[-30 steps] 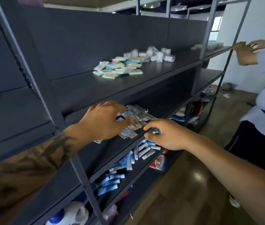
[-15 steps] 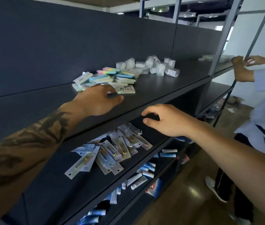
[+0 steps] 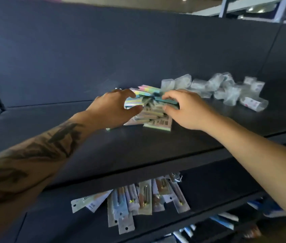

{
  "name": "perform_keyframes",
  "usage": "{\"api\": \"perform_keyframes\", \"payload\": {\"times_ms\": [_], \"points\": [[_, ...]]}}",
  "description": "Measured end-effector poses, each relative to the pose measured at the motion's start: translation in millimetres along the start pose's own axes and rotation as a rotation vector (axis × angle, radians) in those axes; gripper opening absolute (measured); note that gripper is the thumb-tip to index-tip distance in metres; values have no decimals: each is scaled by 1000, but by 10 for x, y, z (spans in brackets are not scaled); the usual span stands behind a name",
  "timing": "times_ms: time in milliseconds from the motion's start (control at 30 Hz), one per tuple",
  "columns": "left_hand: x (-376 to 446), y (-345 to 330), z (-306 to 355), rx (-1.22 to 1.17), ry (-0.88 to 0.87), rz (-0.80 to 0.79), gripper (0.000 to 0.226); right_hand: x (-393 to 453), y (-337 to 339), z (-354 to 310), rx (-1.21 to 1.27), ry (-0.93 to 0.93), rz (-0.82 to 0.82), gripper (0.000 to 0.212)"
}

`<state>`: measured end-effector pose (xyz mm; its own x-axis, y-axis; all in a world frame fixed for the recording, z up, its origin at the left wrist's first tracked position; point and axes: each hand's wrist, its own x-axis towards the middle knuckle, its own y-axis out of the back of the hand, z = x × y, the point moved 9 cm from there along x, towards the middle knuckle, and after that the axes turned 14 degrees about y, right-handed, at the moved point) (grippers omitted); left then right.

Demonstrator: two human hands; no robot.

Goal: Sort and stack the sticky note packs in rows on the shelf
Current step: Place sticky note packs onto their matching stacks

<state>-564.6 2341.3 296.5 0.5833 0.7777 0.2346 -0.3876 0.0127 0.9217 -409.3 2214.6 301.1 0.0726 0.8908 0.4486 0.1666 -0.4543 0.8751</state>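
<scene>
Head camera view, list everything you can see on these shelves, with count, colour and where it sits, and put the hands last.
sticky note packs: one loose heap, count unclear, pastel pink, yellow, green and blue; middle of the upper shelf, between both hands.
clear plastic packets: a loose cluster, count unclear, clear with whitish contents; upper shelf, right of the sticky notes.
carded blister packs: a fanned pile, count unclear, pale cards; lower shelf, below the hands.
blue and white packs: several, blurred; lowest shelf, bottom right.
shelf: dark grey, metal, with a dark back panel.
left hand: one, fingers curled on the heap's left side.
right hand: one, fingers curled on the heap's right side.
</scene>
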Motion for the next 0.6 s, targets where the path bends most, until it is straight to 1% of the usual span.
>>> {"api": "perform_keyframes", "payload": {"times_ms": [133, 200, 300, 367, 433, 500, 567, 600], "points": [[338, -17, 203, 10, 84, 82, 61, 469, -24, 363, 35, 91, 3, 39], [511, -37, 263, 43, 139, 110, 71, 708, -86, 518, 30, 111, -22, 45], [744, -120, 320, 100, 225, 122, 86, 1056, -219, 707, 44, 124, -61, 58], [841, -193, 339, 121, 272, 99, 84, 1217, -357, 769, 89, 133, -115, 67], [864, -241, 339, 98, 310, 84, 75, 1304, -505, 791, 135, 145, -178, 72], [834, -271, 341, 82, 330, 79, 68, 1327, -603, 805, 166, 152, -225, 58], [794, -248, 332, 123, 320, 118, 67, 1351, -608, 802, 163, 182, -197, 43], [769, -224, 329, 137, 313, 136, 66, 1351, -591, 805, 163, 188, -169, 39]]}}
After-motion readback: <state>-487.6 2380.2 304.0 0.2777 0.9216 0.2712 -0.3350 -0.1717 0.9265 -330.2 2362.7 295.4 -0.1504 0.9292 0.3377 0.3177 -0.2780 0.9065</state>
